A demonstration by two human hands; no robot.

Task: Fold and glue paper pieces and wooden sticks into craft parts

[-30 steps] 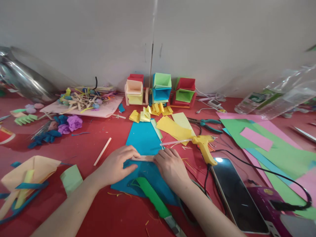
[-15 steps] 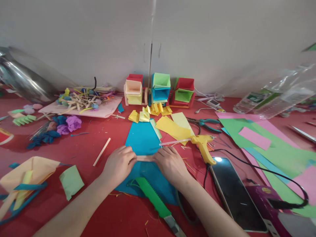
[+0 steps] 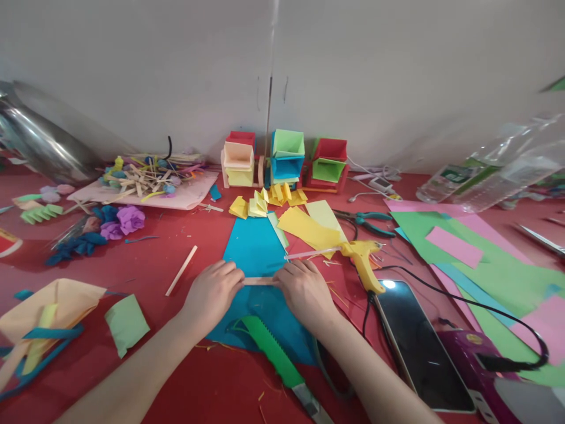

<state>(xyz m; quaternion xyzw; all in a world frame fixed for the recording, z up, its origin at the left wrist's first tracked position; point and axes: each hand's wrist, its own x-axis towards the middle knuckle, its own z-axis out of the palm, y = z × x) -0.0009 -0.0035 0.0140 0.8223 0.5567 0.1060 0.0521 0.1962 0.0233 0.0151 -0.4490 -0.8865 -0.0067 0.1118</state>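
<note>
A thin pale wooden stick (image 3: 258,281) lies across a blue paper sheet (image 3: 256,250) on the red table. My left hand (image 3: 210,294) is closed and pinches the stick's left end. My right hand (image 3: 305,291) is closed on its right end. Both hands rest on the blue sheet, and most of the stick's ends are hidden under my fingers. A green-handled utility knife (image 3: 276,353) lies just below my hands, blade pointing toward me.
A yellow glue gun (image 3: 364,262) with a black cord lies right of my right hand, beside a phone (image 3: 415,341). Yellow paper (image 3: 309,227), pliers (image 3: 368,222), coloured paper boxes (image 3: 286,156), a loose stick (image 3: 182,270), paper flowers (image 3: 119,221) and green and pink sheets (image 3: 485,259) surround them.
My left hand's fingers have curled in from a looser reach to a tight pinch on the stick's left end. The right hand has hardly moved.
</note>
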